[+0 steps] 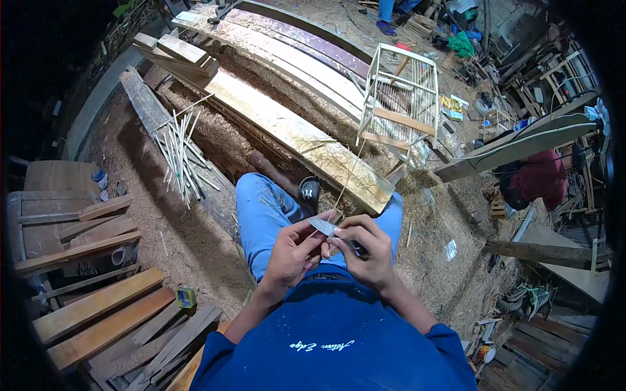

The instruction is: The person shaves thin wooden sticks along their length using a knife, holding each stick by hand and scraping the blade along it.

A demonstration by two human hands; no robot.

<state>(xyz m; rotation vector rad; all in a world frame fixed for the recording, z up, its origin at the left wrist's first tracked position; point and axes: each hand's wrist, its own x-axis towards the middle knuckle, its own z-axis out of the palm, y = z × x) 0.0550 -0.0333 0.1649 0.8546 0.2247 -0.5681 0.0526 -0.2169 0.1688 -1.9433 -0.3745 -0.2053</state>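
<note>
Close together above my lap are both hands. My right hand (366, 251) is closed on a small knife, whose grey blade (321, 226) points left. My left hand (297, 253) is closed on a thin wooden stick (349, 174) that runs up and away from the fingers, beside the blade. Just beyond the hands lies a long pale plank (274, 124) with fine shavings on its near end. A bundle of thin sticks (181, 156) rests on a dark board to the left. A wooden cage with thin bars (403, 98) stands behind the plank's right side.
Wooden boards (104, 303) and a yellow tape measure (186, 298) lie at lower left. A slanted beam (521, 146) crosses the right side, near a person in red (544, 179). Another person's legs (386, 12) show at the top. Shavings cover the ground.
</note>
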